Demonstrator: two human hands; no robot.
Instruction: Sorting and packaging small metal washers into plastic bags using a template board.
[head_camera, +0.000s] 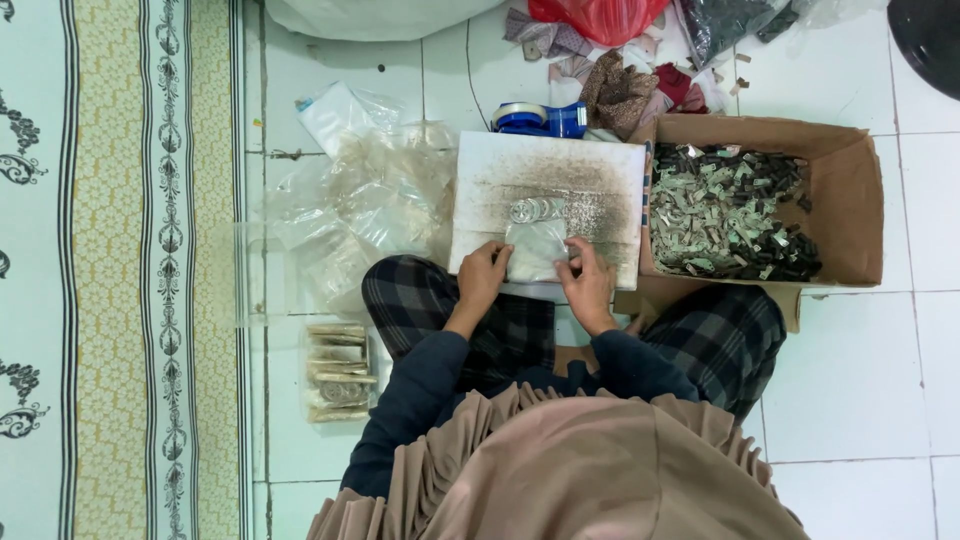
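A small clear plastic bag (536, 249) lies on a white, dirt-speckled board (560, 175) resting over my knees. My left hand (483, 277) grips the bag's left edge and my right hand (588, 283) grips its right edge. A short stack of round silvery pieces (533, 209) sits on the board just above the bag's mouth. Whether anything is inside the bag cannot be made out.
A cardboard box (855, 200) of several small green and dark pieces stands to the right. A heap of clear plastic bags (370, 200) lies left of the board. Filled packets (338, 372) are stacked by my left knee. A blue tape dispenser (540, 118) sits behind the board. A patterned rug (120, 270) is on the left.
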